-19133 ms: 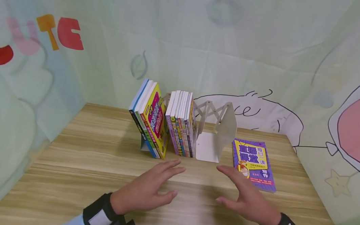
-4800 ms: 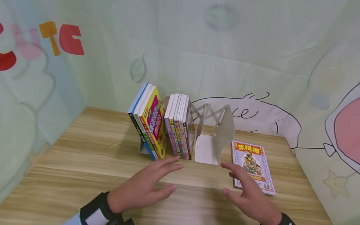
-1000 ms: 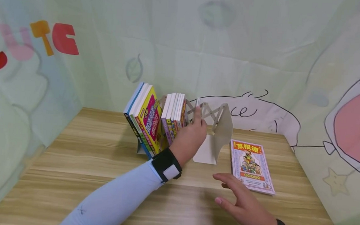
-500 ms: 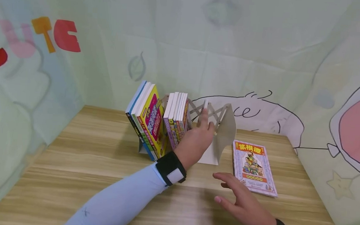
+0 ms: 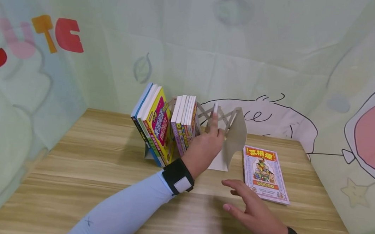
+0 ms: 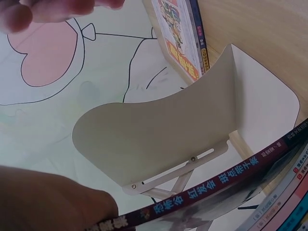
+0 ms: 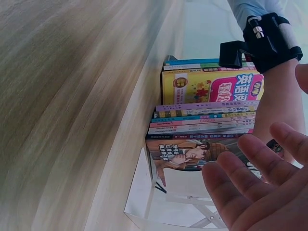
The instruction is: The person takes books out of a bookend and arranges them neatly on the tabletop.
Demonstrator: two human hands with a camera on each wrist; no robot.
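My left hand (image 5: 203, 148) reaches over the metal book stand (image 5: 237, 133) and grips a thin book with a dark maroon spine (image 6: 207, 187) near its top end. That book leans right, away from the other thin books (image 5: 181, 122) standing beside it. Its cover (image 7: 185, 151), showing a figure in a brown hat, faces the right wrist camera. Most of the book is hidden behind the hand in the head view. My right hand (image 5: 253, 214) hovers above the table with fingers spread and holds nothing. Beside it lies a comic-style book (image 5: 264, 175) with a red title band.
Taller books, the front one yellow and pink (image 5: 160, 124), lean at the stand's left end. In the left wrist view, a dark-spined book (image 6: 199, 33) lies beneath the comic-style one. A printed cloth (image 5: 190, 57) hangs behind the wooden table (image 5: 101, 183).
Long before, a purple book showed at the right; the comic-style book lies there now. My left hand moved from the table front to the stand, then slightly right, tilting the maroon-spined book.
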